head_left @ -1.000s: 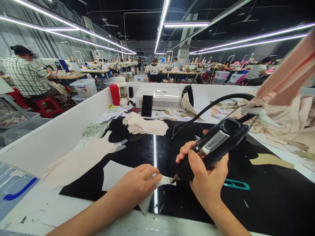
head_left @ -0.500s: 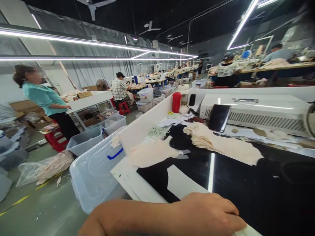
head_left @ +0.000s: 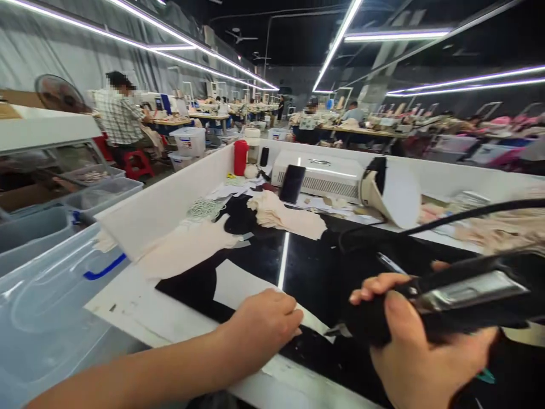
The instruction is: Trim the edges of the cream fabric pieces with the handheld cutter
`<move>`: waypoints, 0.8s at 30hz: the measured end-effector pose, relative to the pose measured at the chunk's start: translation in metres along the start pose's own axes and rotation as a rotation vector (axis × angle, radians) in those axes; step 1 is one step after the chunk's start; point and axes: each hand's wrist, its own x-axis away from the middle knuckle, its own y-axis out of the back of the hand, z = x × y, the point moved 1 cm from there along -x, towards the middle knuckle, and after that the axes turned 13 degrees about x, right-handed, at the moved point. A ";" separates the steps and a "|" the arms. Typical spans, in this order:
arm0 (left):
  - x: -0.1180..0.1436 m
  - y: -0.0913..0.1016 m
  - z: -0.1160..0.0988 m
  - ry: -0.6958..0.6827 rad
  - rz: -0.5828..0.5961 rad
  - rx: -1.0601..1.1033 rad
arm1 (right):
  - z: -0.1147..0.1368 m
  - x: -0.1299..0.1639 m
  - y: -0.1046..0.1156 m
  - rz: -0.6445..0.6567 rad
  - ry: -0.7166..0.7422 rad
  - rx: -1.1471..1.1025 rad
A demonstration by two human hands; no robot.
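My left hand (head_left: 268, 321) rests over a flat white sheet piece (head_left: 238, 284) on the black glossy tabletop (head_left: 259, 261). Its fingers are curled and pressed together; whatever they may pinch is hidden beneath them. In my right hand (head_left: 417, 352) is a black corded hand tool (head_left: 460, 295) with a silver panel on its side. The tool's narrow metal tip (head_left: 338, 330) points left, close to the sheet's right end. A thick black cord (head_left: 472, 213) arcs beyond the tool. Farther back lie a cream fabric piece (head_left: 187, 247) and a stack of cream fabric pieces (head_left: 285, 213).
Pale green cord (head_left: 208, 209), a red cup (head_left: 240, 158), a phone (head_left: 292, 183) and a white vented box (head_left: 317, 173) stand toward the back. A pen-like tool (head_left: 390, 263) lies behind my right hand. Left of the table is a clear plastic bin (head_left: 55, 307). A person (head_left: 119, 113) sits far left.
The view has swung to the right. My right hand with the black tool has come into sight. My left hand appears farther left in the picture, still low over the table.
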 end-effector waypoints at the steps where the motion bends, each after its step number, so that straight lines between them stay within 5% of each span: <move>1: 0.001 -0.003 0.000 -0.018 0.000 -0.007 | 0.000 -0.001 -0.001 0.006 0.006 -0.006; 15: 0.013 -0.024 -0.015 -0.092 -0.188 -0.217 | 0.012 0.011 -0.009 0.069 -0.015 -0.101; 24: 0.016 -0.023 -0.013 -0.108 -0.223 -0.177 | 0.007 -0.007 -0.025 0.072 -0.013 -0.155</move>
